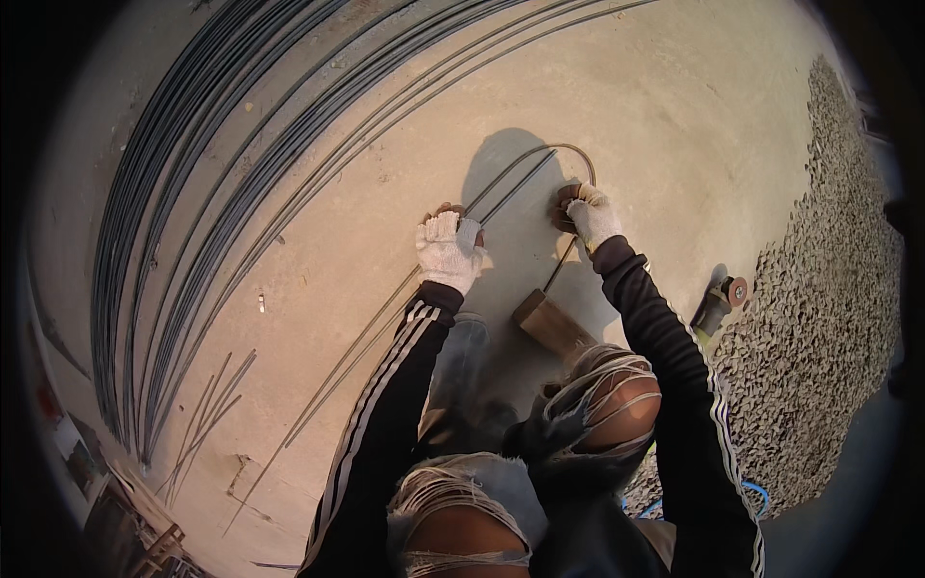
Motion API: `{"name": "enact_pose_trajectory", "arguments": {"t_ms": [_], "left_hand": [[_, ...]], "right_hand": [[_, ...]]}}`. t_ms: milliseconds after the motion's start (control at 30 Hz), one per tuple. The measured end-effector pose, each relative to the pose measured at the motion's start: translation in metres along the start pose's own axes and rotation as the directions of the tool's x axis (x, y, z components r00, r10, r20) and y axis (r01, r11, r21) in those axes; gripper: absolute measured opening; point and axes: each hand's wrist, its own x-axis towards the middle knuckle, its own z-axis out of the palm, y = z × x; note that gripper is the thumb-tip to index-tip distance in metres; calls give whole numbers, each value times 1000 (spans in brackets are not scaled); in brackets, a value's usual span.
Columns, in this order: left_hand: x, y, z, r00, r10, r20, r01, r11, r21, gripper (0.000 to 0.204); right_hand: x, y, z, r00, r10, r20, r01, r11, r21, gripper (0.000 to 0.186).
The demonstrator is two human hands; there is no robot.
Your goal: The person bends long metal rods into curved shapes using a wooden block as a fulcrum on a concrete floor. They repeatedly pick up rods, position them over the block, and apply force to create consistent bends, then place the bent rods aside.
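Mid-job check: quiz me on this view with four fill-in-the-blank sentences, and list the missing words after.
1. The left hand and the right hand each wear a pale knitted ____.
2. The bent rod curves round to the ____ hand.
3. The long dark rods lie mostly on the person's ____ side.
4. The angle grinder lies beside the grey heap, on the person's ____ side.

Missing words: glove; right; left; right.

Warm light from behind bathes the concrete floor [694, 125]; a rounded shadow [506, 159] darkens its middle; steel rods [108, 289] bow near the black, soft-edged rim
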Motion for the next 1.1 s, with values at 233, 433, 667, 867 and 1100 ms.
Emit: {"name": "enact_pose_trajectory", "arguments": {"t_ms": [233,433,667,867,1100], "left_hand": [[-1,-1,0,994,14,106,-20,998,62,19],[1,0,-2,997,25,77,-31,996,81,19],[1,0,-2,992,-18,127,8,997,77,20],[2,0,0,998,19,55,-22,998,64,18],[-1,1,2,990,-60,124,50,995,85,20]], "right_hand": [[27,-3,32,1000,15,-20,-16,1000,-19,31],[36,1,34,997,-58,-47,54,995,-85,35],[39,5,31,993,-114,-41,106,980,-167,33],[38,-11,16,979,-137,-150,129,990,-60,28],[59,-37,-7,922,-340,-184,266,904,-336,31]]}}
